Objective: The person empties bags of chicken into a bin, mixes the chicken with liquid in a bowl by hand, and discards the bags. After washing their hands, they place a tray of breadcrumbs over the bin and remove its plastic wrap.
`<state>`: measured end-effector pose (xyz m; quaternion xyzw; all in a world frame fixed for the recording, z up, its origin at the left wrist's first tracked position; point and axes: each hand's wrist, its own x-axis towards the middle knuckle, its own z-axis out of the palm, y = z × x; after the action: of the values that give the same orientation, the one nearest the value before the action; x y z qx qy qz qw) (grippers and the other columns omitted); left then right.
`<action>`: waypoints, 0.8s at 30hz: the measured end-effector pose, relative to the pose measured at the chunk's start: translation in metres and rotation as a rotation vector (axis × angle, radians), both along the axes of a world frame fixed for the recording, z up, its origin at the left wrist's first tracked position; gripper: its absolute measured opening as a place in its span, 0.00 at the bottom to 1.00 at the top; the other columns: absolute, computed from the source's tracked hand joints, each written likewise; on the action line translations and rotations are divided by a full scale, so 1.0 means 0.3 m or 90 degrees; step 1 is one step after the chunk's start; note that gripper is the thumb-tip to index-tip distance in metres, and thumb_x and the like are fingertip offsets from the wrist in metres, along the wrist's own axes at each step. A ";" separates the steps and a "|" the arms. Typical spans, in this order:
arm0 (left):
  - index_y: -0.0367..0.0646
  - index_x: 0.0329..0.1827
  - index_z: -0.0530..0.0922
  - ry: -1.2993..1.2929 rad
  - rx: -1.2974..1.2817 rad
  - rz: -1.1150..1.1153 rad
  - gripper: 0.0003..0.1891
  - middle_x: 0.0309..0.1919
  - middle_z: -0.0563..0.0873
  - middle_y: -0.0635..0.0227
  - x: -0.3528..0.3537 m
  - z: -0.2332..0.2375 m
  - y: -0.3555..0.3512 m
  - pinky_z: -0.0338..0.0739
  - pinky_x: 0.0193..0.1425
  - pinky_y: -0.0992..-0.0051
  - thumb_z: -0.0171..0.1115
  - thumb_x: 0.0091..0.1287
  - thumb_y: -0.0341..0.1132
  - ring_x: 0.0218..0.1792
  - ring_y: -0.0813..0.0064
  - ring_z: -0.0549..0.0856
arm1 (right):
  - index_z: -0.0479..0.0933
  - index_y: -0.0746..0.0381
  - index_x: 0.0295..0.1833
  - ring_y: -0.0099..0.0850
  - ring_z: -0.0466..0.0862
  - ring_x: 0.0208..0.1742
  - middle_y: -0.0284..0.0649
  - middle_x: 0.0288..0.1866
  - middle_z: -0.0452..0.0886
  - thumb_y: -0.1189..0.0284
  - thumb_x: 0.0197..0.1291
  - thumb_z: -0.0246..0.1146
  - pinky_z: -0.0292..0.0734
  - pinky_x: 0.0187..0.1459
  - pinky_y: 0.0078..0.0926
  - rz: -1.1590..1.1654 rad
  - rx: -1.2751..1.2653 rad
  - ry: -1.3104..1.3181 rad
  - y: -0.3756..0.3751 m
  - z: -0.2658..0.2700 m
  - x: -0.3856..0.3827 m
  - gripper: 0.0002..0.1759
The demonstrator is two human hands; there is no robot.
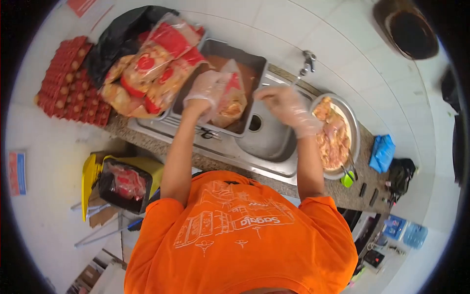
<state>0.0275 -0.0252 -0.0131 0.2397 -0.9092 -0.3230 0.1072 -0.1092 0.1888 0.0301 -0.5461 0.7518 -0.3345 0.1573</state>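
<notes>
My left hand (205,90), in a clear plastic glove, grips the upper part of a clear and red plastic bag of raw chicken (230,105). The bag is inside a grey tub (262,73) that has reddish liquid in it. To the right of the tub, my right hand (283,104), also gloved, hovers over the steel sink basin (269,139). Its fingers are drawn together toward the bag, and what they pinch, if anything, cannot be made out. A large metal bowl (356,134) of raw chicken pieces (333,137) stands right of the sink.
Several bagged chickens (152,73) are piled left of the tub by a black bag (115,36). Red egg trays (73,85) are stacked farther left. Below is a yellow bin (90,176). A faucet (308,61), green cup (347,179) and blue bag (382,153) are on the right.
</notes>
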 end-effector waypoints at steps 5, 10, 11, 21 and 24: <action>0.38 0.46 0.84 0.085 0.102 -0.024 0.20 0.43 0.86 0.49 -0.017 -0.012 0.053 0.75 0.55 0.60 0.58 0.71 0.49 0.48 0.48 0.83 | 0.82 0.57 0.51 0.42 0.84 0.47 0.48 0.41 0.85 0.71 0.63 0.59 0.79 0.49 0.34 0.284 0.252 0.252 -0.300 -0.315 0.097 0.12; 0.41 0.50 0.84 0.055 0.121 -0.031 0.20 0.47 0.86 0.48 -0.022 -0.054 0.073 0.76 0.57 0.61 0.57 0.71 0.49 0.50 0.49 0.84 | 0.81 0.58 0.51 0.42 0.84 0.48 0.48 0.42 0.84 0.70 0.64 0.59 0.78 0.50 0.34 0.318 0.383 0.411 -0.355 -0.493 0.121 0.12; 0.41 0.50 0.84 0.074 0.117 -0.047 0.20 0.47 0.85 0.48 -0.022 -0.069 0.081 0.76 0.56 0.61 0.57 0.71 0.49 0.50 0.49 0.84 | 0.81 0.58 0.51 0.42 0.84 0.48 0.48 0.43 0.84 0.70 0.64 0.59 0.78 0.50 0.34 0.317 0.399 0.426 -0.352 -0.517 0.125 0.12; 0.39 0.47 0.85 -0.070 0.125 -0.028 0.26 0.47 0.85 0.45 -0.092 -0.077 0.110 0.76 0.57 0.55 0.51 0.72 0.55 0.52 0.47 0.84 | 0.80 0.58 0.52 0.42 0.82 0.49 0.47 0.45 0.83 0.67 0.66 0.58 0.77 0.52 0.35 0.347 0.439 0.425 -0.336 -0.529 0.087 0.13; 0.38 0.46 0.85 -0.058 0.031 0.012 0.26 0.45 0.86 0.45 -0.101 -0.098 0.055 0.77 0.56 0.55 0.52 0.71 0.55 0.52 0.47 0.84 | 0.79 0.59 0.52 0.42 0.82 0.50 0.46 0.46 0.83 0.66 0.67 0.58 0.77 0.53 0.36 0.342 0.429 0.387 -0.304 -0.495 0.028 0.13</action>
<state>-0.0029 -0.0087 -0.0426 0.2654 -0.9027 -0.3328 0.0631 -0.1009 0.0975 -0.1185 -0.7113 0.6626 0.1515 0.1791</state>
